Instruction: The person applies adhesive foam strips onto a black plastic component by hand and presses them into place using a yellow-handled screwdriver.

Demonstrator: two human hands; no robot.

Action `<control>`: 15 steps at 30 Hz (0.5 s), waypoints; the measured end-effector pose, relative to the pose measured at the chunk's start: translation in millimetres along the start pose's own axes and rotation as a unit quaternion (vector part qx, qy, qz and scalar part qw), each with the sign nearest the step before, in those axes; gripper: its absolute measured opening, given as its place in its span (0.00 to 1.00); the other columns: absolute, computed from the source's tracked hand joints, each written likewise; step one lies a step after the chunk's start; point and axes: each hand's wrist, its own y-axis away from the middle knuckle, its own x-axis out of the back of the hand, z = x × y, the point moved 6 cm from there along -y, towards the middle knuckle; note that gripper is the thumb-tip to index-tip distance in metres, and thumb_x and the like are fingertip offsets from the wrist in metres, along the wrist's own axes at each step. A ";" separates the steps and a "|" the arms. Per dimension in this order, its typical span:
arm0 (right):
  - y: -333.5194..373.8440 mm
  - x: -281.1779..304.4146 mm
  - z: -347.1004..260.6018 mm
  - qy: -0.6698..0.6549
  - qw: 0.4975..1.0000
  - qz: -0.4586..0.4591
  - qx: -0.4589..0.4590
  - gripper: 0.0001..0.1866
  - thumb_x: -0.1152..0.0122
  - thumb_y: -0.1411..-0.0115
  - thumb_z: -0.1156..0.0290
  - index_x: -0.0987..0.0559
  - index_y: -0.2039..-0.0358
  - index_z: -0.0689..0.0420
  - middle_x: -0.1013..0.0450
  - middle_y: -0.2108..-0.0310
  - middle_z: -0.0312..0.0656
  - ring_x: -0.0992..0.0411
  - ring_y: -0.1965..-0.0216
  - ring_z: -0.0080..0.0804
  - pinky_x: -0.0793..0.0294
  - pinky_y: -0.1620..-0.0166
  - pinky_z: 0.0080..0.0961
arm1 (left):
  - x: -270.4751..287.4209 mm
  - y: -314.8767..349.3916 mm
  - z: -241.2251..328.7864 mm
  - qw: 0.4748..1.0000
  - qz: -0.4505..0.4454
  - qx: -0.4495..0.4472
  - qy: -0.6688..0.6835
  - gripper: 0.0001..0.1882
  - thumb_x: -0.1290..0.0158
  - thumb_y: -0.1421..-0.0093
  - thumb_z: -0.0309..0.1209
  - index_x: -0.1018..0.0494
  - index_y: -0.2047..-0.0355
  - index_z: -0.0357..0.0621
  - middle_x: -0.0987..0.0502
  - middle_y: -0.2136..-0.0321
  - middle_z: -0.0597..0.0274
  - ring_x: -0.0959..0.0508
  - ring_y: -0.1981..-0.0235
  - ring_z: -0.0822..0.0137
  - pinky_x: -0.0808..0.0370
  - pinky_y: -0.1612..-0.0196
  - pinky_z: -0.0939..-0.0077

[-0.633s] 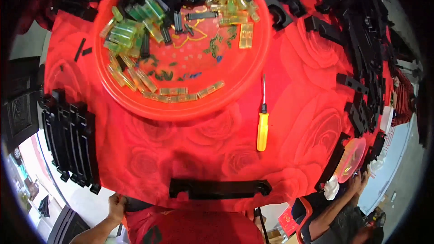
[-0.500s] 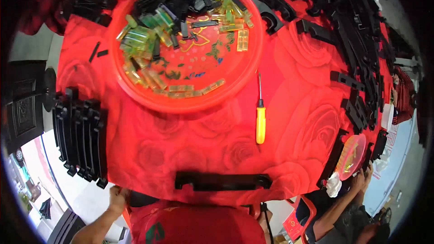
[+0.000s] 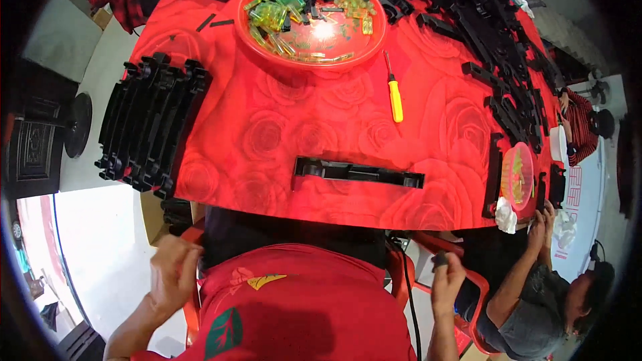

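Observation:
My left hand (image 3: 175, 269) is curled closed beside the red chair (image 3: 192, 235), left of my red shirt; whatever it may hold is hidden. To the right of the shirt, my right hand (image 3: 447, 286) is raised with its fingers bent together. A small dark patch (image 3: 441, 260) shows at its fingertips, too small to name. Both hands are apart from the table. A long black plastic part (image 3: 358, 172) lies near the front edge of the red tablecloth (image 3: 267, 180). Beyond it rests a screwdriver (image 3: 396, 100) with a yellow handle.
A red round tray (image 3: 311, 61) holds clear yellowish and black pieces. Several black parts are stacked at left (image 3: 152, 124), and more black parts (image 3: 495, 47) lie at right. A pink bowl (image 3: 517, 177) and crumpled tissue (image 3: 506, 215) sit near a co-worker (image 3: 535, 321).
My view has tilted and shifted, so the tray sits farther off. Both hands have risen beside my body; the left was lower near the table edge, the right mostly hidden.

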 end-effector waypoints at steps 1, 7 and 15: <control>-1.4 1.5 -31.2 -0.017 0.998 0.034 0.059 0.09 0.44 0.31 0.71 0.21 0.60 0.64 0.28 0.73 0.36 0.33 0.70 0.21 0.31 0.67 0.27 | -2.0 -3.9 22.2 0.996 -0.011 -0.053 0.064 0.09 0.41 0.39 0.21 0.20 0.57 0.37 0.22 0.67 0.47 0.22 0.62 0.46 0.26 0.56 0.55; -63.2 -43.3 -134.3 0.004 0.985 0.034 0.169 0.16 0.42 0.31 0.71 0.22 0.46 0.65 0.25 0.72 0.40 0.28 0.70 0.24 0.27 0.66 0.27 | -28.7 -93.8 126.5 0.952 0.050 -0.294 0.070 0.30 0.34 0.43 0.28 0.27 0.40 0.37 0.24 0.51 0.45 0.24 0.53 0.46 0.25 0.52 0.55; -135.7 -72.1 -168.5 0.008 0.961 -0.039 0.273 0.16 0.40 0.34 0.76 0.18 0.47 0.64 0.17 0.61 0.48 0.20 0.62 0.27 0.22 0.57 0.28 | -105.5 -124.7 155.0 0.938 -0.099 -0.322 0.082 0.39 0.33 0.42 0.42 0.32 0.36 0.36 0.25 0.53 0.46 0.22 0.56 0.47 0.22 0.53 0.58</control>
